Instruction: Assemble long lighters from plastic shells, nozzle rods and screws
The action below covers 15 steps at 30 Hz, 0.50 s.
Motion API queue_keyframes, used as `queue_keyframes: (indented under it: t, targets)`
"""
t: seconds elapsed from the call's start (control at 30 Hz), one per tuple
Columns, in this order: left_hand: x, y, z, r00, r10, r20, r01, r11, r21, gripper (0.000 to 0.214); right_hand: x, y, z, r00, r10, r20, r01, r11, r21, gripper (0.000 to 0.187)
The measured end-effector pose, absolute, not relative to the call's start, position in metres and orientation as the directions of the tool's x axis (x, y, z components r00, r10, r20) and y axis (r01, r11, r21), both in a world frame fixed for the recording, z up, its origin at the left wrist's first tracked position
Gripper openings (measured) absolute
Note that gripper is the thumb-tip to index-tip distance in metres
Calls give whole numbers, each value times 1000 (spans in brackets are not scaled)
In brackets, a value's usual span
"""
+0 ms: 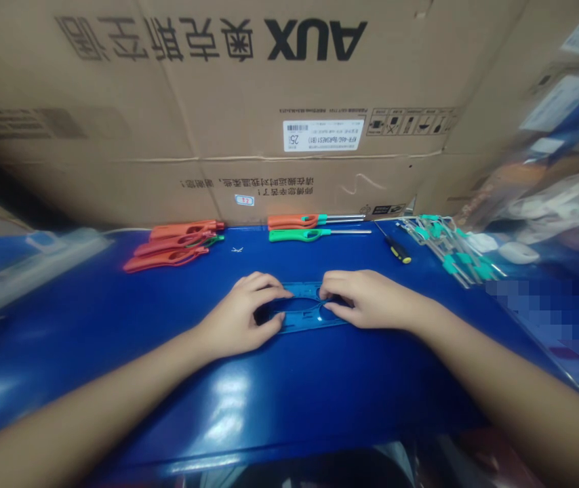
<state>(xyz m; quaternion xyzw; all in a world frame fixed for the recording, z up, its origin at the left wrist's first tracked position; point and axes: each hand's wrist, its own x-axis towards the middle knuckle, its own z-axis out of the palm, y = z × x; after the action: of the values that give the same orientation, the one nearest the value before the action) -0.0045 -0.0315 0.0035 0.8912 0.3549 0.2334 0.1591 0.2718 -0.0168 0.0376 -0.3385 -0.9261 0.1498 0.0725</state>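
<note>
Two blue plastic lighter handle halves lie flat on the blue table in front of me. The far half (302, 290) and the near half (306, 321) sit side by side with a narrow gap. My left hand (241, 315) grips their left ends, fingers on the far half and thumb on the near one. At the right ends, my right hand (371, 298) curls its fingers and thumb around the ring-shaped parts. Both palms hide some of the ends.
Orange lighter handles (170, 257) lie at the back left. Behind the halves are an orange lighter (289, 221) and a green lighter (294, 235). A screwdriver (396, 251) and a pile of metal lighter tubes (452, 251) lie right. A large cardboard box (243, 102) stands behind.
</note>
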Motion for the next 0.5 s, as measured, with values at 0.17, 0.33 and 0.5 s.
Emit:
queue_keyframes:
  t: [0.17,0.33,0.5]
  targets:
    - [-4,-31,4,643,701,309,555,-704,443,32,272,-18,38,-761,648,31,604,725,-329,9]
    - [-4,-31,5,639,701,318,553,-705,443,32,277,-14,39,-768,631,106,558,741,-374,14]
    - [-4,-32,5,647,690,323,552,-717,426,31,313,15,44,-446,837,317,824,523,-220,23]
